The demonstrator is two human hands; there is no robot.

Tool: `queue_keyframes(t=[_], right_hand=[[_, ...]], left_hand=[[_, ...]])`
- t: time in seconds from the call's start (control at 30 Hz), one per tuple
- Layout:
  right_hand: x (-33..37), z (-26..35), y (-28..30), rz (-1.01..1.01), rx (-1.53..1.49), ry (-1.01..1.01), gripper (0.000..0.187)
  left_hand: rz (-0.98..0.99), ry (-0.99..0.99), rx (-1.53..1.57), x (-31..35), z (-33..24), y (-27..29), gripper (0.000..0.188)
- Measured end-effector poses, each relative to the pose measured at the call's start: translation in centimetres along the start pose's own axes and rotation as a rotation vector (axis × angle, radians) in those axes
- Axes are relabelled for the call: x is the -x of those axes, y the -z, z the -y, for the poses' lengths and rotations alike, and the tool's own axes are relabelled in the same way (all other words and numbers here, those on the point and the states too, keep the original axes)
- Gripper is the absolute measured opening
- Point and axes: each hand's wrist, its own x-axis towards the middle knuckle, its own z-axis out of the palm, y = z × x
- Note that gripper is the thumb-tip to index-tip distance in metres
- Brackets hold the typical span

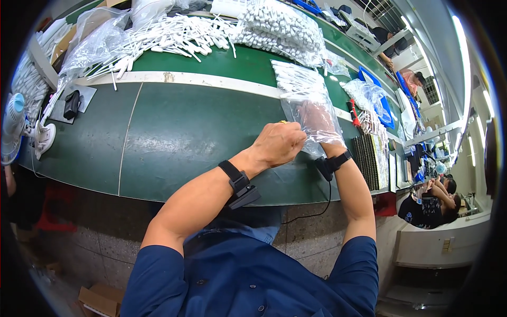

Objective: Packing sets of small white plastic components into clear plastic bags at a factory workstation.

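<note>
A clear plastic bag (322,138) lies on the green table with a row of slim white plastic sticks (301,79) in its far part. My left hand (280,142) is closed in a fist at the left side of the bag's mouth, gripping the plastic. A small bit of yellow shows by its knuckles. My right hand (317,119) reaches inside the bag up to the wrist, close to the near ends of the sticks. Glare on the plastic blurs its fingers, so their grip is unclear. Both my wrists wear black straps with a small device.
A loose heap of white sticks (174,39) and stacked bundles of them (280,31) lie across the far side. Farther right are red-handled pliers (353,112), a dark ridged block (366,158) and a blue tray (377,84). A small fan (18,124) stands left. Other people sit at right.
</note>
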Motion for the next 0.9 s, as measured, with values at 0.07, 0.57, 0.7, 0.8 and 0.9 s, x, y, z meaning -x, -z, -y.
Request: queue_keyframes(t=[0.07, 0.57, 0.7, 0.8, 0.9], right_hand=[[-0.8, -1.0, -1.0, -0.231, -0.041, 0.153, 0.018], [-1.3, 1.6, 0.5, -0.329, -0.026, 0.137, 0.022], [-1.7, 1.4, 0.1, -0.344, -0.053, 0.154, 0.022], [-2.2, -0.3, -0.7, -0.303, -0.023, 0.142, 0.023], [-2.4, 0.1, -1.5, -0.260, 0.062, 0.137, 0.025]], left_hand=[[0.000, -0.004, -0.001, -0.1, -0.1, 0.0, 0.010], [-0.003, -0.001, -0.002, -0.1, 0.3, 0.2, 0.011], [-0.001, 0.014, 0.000, 0.2, 0.5, 0.0, 0.014], [-0.006, -0.013, -0.053, -0.1, 0.4, 0.1, 0.017], [-0.006, 0.003, -0.045, 0.1, 0.6, -0.3, 0.017]])
